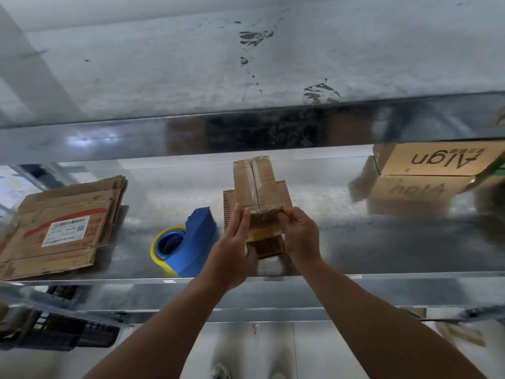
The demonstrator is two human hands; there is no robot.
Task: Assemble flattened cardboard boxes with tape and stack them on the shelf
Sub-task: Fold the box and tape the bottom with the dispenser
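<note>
Taped box (257, 184) is sitting on the shelf (382, 242), tape dispenser (185, 242) at its eight o'clock. Left hand (235, 242) is pressing its side, fingers straight and together; right hand (300, 236) is pinching the near corner. Under-pressed tape is likely risking lift, with the flaps reopening.

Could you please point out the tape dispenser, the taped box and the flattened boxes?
tape dispenser (198, 236), head view, blue body.
taped box (255, 181), head view, top face.
flattened boxes (65, 231), head view, white label.
</note>
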